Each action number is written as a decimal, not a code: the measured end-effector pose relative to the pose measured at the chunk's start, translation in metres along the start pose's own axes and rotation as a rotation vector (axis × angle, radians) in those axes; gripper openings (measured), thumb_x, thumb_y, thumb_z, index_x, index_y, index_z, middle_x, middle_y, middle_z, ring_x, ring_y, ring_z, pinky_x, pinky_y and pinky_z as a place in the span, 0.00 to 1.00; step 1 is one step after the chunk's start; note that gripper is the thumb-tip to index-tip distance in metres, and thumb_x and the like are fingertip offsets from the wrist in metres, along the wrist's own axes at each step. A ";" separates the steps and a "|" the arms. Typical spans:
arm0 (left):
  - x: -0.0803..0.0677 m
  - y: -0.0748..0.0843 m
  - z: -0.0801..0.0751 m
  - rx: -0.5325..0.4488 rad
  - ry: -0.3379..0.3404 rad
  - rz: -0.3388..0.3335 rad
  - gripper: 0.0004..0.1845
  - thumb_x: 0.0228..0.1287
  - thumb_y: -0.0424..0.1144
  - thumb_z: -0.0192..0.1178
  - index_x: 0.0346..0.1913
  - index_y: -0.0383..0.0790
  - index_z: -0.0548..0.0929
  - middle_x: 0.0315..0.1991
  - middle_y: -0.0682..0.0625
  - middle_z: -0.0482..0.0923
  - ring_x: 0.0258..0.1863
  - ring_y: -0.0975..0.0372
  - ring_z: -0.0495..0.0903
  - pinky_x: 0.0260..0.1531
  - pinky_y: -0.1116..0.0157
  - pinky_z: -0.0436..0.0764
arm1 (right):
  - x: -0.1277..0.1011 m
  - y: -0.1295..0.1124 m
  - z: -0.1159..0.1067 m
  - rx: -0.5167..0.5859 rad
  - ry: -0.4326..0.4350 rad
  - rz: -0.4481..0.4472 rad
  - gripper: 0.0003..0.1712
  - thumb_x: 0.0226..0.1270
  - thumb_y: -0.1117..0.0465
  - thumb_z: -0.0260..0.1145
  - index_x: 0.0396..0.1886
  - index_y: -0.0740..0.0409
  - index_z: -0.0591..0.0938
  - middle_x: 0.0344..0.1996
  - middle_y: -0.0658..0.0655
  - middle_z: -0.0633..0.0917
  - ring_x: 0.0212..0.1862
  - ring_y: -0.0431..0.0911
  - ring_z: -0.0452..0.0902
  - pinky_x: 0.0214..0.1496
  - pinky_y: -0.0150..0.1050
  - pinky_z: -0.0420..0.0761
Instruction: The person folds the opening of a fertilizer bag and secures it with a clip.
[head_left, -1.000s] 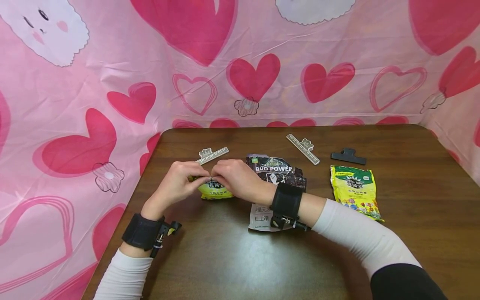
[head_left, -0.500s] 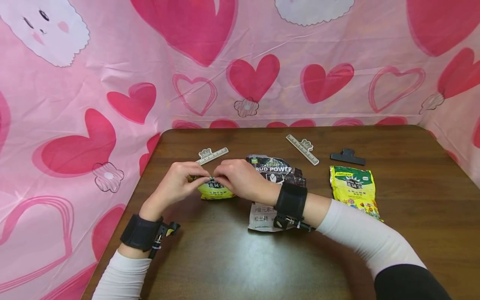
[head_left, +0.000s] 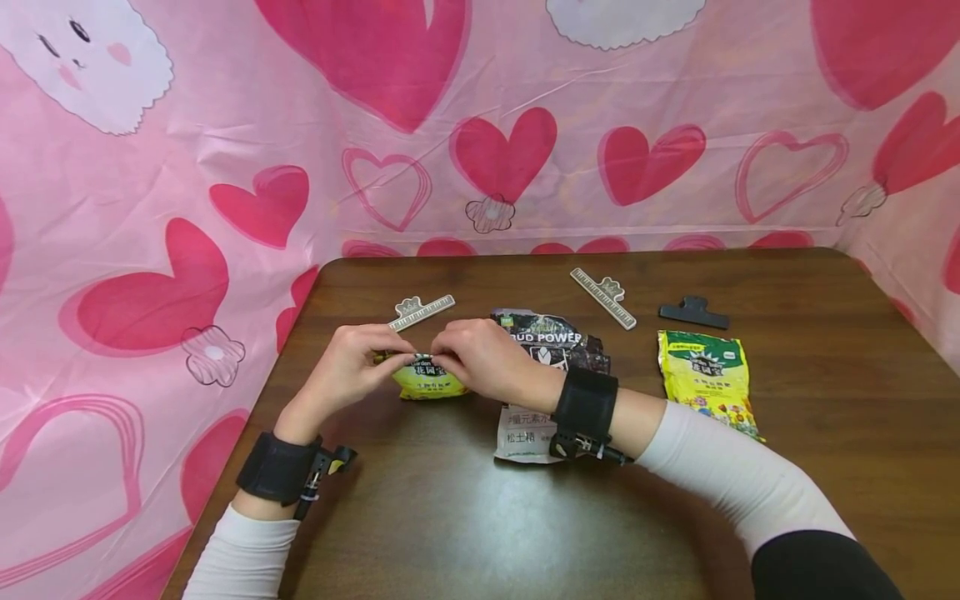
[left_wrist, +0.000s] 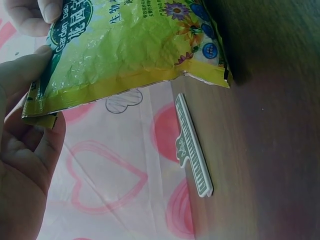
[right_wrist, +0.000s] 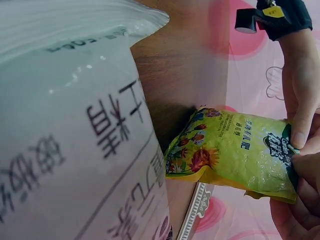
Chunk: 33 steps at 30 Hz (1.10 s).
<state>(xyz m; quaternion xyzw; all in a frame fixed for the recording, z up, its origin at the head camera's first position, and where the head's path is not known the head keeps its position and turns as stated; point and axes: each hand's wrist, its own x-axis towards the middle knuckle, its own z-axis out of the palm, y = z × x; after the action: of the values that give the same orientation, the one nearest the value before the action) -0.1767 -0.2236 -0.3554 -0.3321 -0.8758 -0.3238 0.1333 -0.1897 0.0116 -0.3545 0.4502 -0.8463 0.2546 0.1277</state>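
A small yellow-green packet [head_left: 429, 381] with flower print stands on the brown table [head_left: 465, 517], left of centre. My left hand [head_left: 358, 360] pinches the packet's top edge from the left, and my right hand [head_left: 468, 354] pinches the same edge from the right. The left wrist view shows the yellow-green packet [left_wrist: 130, 45] held by its top corner between my thumb and fingers. In the right wrist view the yellow-green packet [right_wrist: 232, 152] is gripped at its top by both hands. A white clip [head_left: 422, 310] shaped like a ruler lies just behind the packet.
A dark "BUD POWER" bag [head_left: 558, 346] lies under my right wrist, with its white end [head_left: 521, 433] showing. A second yellow-green packet [head_left: 707, 379] lies at the right. Another white ruler clip [head_left: 603, 297] and a black clip [head_left: 693, 312] lie further back. Pink heart cloth [head_left: 480, 125] surrounds the table.
Both hands keep pinching the packet's top edge; the right hand has shifted slightly right and more of the packet's front shows between the hands.
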 end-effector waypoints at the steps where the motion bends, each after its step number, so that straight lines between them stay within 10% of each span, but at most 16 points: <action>1: 0.000 0.000 0.000 0.001 0.004 0.001 0.09 0.52 0.32 0.74 0.37 0.43 0.91 0.31 0.56 0.88 0.28 0.69 0.76 0.25 0.71 0.73 | 0.000 0.000 0.000 0.003 0.001 0.000 0.05 0.70 0.59 0.66 0.35 0.52 0.87 0.31 0.48 0.85 0.34 0.38 0.80 0.41 0.35 0.80; 33: -0.009 -0.009 -0.006 0.025 0.063 -0.017 0.09 0.51 0.33 0.75 0.37 0.46 0.91 0.32 0.56 0.88 0.31 0.70 0.80 0.30 0.69 0.78 | -0.009 0.014 -0.015 0.036 -0.083 0.038 0.05 0.68 0.58 0.67 0.36 0.51 0.88 0.32 0.47 0.87 0.34 0.37 0.80 0.42 0.36 0.79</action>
<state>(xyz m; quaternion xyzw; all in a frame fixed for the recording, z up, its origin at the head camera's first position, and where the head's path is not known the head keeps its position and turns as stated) -0.1764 -0.2370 -0.3591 -0.3125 -0.8780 -0.3243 0.1622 -0.1964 0.0328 -0.3509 0.4463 -0.8546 0.2532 0.0797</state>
